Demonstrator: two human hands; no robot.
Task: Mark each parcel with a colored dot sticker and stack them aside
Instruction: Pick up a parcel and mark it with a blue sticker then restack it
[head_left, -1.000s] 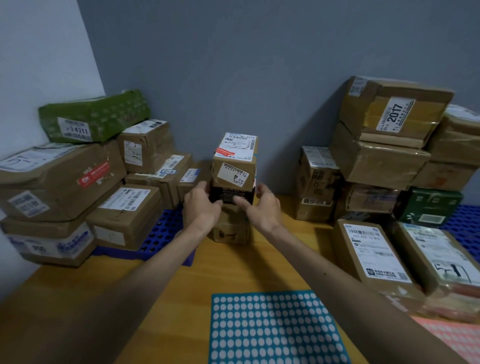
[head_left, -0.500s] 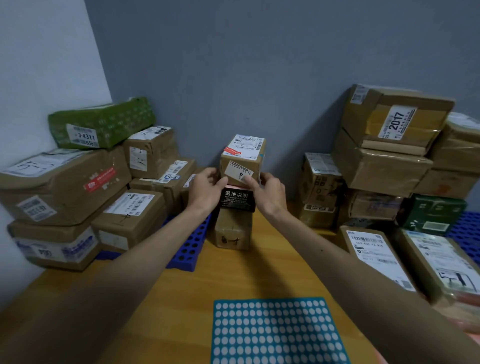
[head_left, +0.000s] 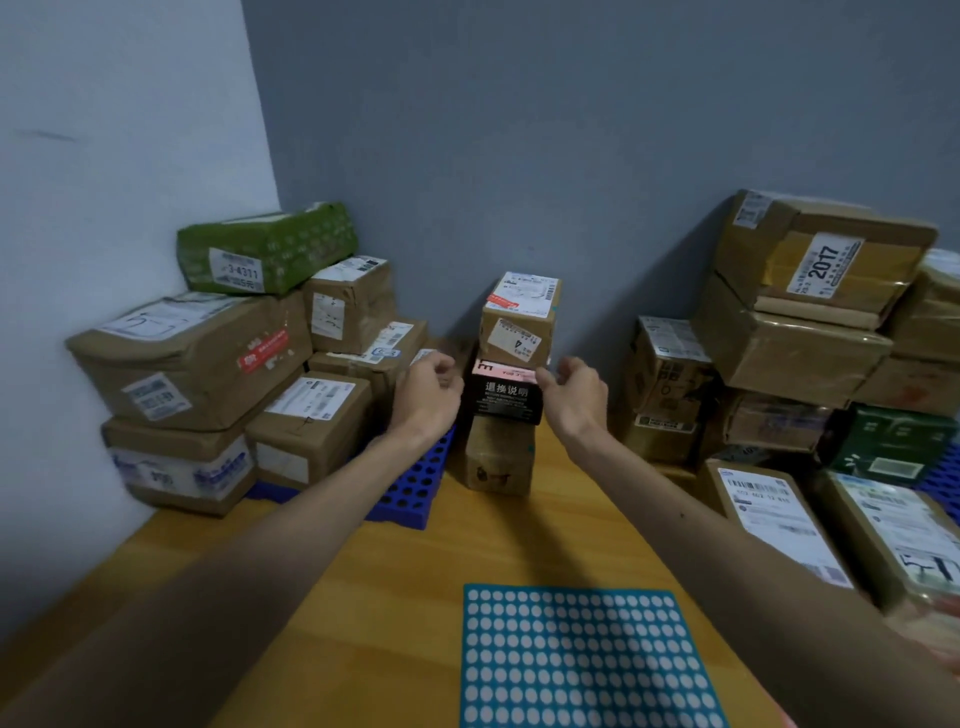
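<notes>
Brown and black parcels (head_left: 506, 400) are stacked three high between side piles (head_left: 795, 353), judged mostly unmarked. Beside the stack the left hand (head_left: 431, 387) is loosely curled, empty; the right hand's (head_left: 574, 389) hold cannot be told.

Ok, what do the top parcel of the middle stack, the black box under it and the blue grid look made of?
Top parcel: brown cardboard, matte, creased edges, paper labels. Black box: probably printed card, matte, white lettering. Blue grid: likely moulded plastic, uniform colour, regular holes.

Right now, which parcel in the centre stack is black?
The middle parcel, printed with white characters; the box above and the box below are brown cardboard.
</notes>
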